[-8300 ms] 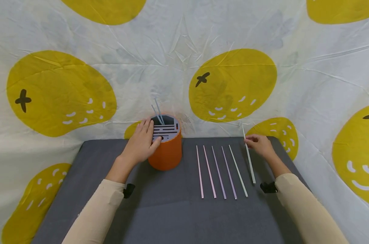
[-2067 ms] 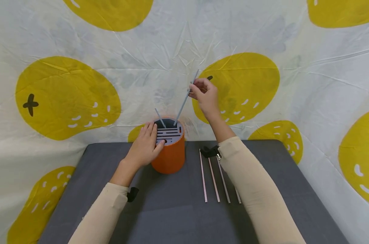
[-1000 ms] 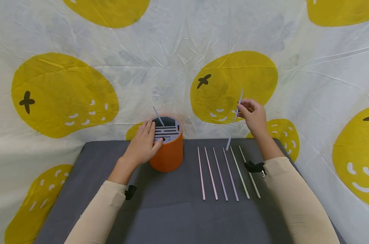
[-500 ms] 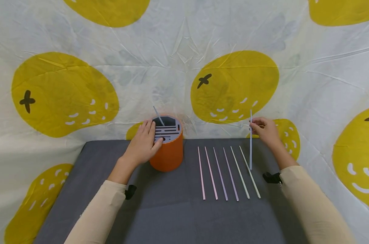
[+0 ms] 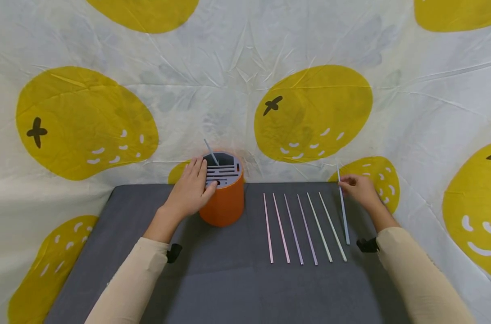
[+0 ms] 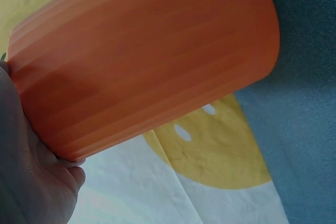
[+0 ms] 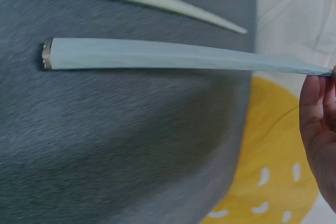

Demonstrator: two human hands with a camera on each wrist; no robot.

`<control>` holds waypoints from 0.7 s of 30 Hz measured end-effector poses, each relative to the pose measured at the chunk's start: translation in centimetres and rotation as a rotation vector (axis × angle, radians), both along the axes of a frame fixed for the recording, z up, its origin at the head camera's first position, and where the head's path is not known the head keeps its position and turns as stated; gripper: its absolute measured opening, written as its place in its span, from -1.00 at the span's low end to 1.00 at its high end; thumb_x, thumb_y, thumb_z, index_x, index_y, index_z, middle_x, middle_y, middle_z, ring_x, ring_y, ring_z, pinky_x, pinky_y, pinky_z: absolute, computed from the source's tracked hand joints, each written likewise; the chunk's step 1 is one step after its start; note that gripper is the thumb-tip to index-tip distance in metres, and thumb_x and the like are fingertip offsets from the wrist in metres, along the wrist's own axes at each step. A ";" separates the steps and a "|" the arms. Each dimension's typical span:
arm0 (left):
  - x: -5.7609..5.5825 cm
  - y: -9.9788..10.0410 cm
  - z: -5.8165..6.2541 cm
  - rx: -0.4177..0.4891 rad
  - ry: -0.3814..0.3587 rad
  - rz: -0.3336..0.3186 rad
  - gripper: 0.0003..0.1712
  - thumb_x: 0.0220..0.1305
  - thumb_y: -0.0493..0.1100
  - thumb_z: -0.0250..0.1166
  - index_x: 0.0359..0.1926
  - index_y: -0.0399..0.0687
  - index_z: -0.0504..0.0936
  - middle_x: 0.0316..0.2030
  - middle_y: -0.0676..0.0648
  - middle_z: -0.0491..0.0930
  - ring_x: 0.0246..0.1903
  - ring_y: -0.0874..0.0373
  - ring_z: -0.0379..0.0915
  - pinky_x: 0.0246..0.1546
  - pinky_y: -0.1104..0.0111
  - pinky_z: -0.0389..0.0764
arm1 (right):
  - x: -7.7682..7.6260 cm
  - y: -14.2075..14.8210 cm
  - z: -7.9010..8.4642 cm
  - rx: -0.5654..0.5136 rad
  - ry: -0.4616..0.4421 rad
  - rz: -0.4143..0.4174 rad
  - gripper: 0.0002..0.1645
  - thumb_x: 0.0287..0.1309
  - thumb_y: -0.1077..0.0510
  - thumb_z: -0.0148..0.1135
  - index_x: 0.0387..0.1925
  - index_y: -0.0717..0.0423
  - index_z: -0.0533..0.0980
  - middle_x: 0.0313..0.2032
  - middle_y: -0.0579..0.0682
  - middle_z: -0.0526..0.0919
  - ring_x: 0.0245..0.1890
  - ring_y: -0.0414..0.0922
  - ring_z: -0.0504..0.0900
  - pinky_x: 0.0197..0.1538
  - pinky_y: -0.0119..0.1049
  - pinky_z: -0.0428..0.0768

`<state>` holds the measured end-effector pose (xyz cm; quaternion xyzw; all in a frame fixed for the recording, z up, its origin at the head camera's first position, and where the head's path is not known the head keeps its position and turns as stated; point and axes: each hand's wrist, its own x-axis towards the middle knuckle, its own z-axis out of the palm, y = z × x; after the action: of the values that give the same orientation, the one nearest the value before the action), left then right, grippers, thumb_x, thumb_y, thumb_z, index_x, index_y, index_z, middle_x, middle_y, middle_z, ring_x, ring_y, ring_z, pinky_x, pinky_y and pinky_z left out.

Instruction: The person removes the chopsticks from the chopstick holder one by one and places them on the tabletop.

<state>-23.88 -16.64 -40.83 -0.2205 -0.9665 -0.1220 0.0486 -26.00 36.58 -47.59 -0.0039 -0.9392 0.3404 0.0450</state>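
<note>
A light-blue chopstick point(image 5: 344, 218) is pinched near its far end by my right hand point(image 5: 359, 192), at the right of the table. In the right wrist view its thick, silver-capped end point(image 7: 47, 54) lies close over the cloth. My left hand point(image 5: 186, 189) rests on the rim of an orange utensil holder point(image 5: 224, 207), straight fingers along the left edge and thumb at the front. The holder has a grey slotted top point(image 5: 225, 173). Another blue chopstick point(image 5: 210, 150) leans in its dark rear opening. The left wrist view shows the holder's ribbed side point(image 6: 147, 66).
Left of the held chopstick lie pairs of pink point(image 5: 268, 229), purple point(image 5: 294, 230) and pale green chopsticks point(image 5: 320, 228), roughly parallel. The dark grey tablecloth point(image 5: 213, 288) ends at the back against a white curtain point(image 5: 213, 58) printed with yellow fruit.
One blue chopstick has been lifted out of the holder, carried right and lowered beside the green pair. My left hand has stayed on the holder. The second green chopstick now lies in the row.
</note>
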 end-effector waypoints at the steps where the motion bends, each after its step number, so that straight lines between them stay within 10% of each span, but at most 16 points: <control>1: 0.0 0.0 0.0 -0.002 0.002 0.000 -0.08 0.60 0.22 -0.16 0.62 -0.36 -0.13 0.64 -0.33 -0.20 0.64 -0.24 -0.33 0.64 -0.05 -0.18 | 0.1 0.2 -0.4 0.015 -0.011 -0.008 -0.60 0.46 0.08 0.24 0.02 0.39 0.61 -0.20 0.33 0.75 -0.41 -0.13 0.73 -0.35 -0.40 0.67; 10: -0.1 -0.1 0.2 -0.010 0.001 0.006 -0.08 0.60 0.22 -0.16 0.62 -0.36 -0.13 0.64 -0.34 -0.18 0.64 -0.24 -0.34 0.64 -0.05 -0.18 | 0.7 1.3 -2.9 0.039 -0.116 -0.020 -0.56 0.49 0.01 0.20 0.07 0.34 0.61 -0.21 0.24 0.75 -0.37 -0.08 0.71 -0.22 -0.19 0.68; 21: 0.0 0.0 0.2 -0.007 -0.002 0.006 -0.08 0.60 0.23 -0.16 0.62 -0.36 -0.12 0.64 -0.34 -0.18 0.64 -0.24 -0.32 0.63 -0.06 -0.17 | 1.1 1.9 -5.5 -0.117 -0.273 -0.070 -0.51 0.44 0.07 0.26 0.13 0.43 0.57 -0.18 0.20 0.74 -0.41 -0.23 0.67 -0.31 -0.39 0.72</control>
<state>-23.87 -16.67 -40.68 -0.2178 -0.9676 -0.1189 0.0471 -24.88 38.51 -53.05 -0.0855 -0.9144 0.3892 -0.0716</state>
